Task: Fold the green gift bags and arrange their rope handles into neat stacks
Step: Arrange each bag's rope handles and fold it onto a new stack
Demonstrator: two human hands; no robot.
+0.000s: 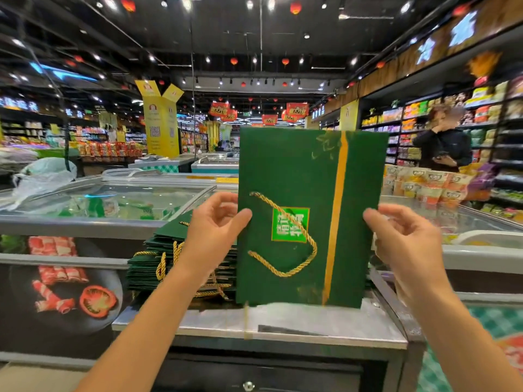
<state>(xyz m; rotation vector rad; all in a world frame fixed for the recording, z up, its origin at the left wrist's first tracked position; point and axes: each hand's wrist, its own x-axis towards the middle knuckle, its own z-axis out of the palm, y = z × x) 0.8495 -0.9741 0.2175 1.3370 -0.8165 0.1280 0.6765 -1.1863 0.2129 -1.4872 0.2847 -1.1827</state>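
I hold a flat green gift bag (285,171) upright in front of me, its lower edge just above the metal counter top (283,321). A gold stripe runs down its right side and a gold rope handle (285,239) lies looped across its face over a green label. My left hand (218,222) pinches the bag's left edge with thumb in front. My right hand (402,236) pinches the right edge the same way. Behind my left forearm stands a stack of folded green bags (152,264) with gold handles hanging out.
Glass-topped chest freezers (107,202) stretch left and right behind the counter. A crumpled plastic bag (42,176) lies on the left freezer. A person in dark clothes (444,142) stands by the shelves at the right. Snack packets (424,185) are piled at the right.
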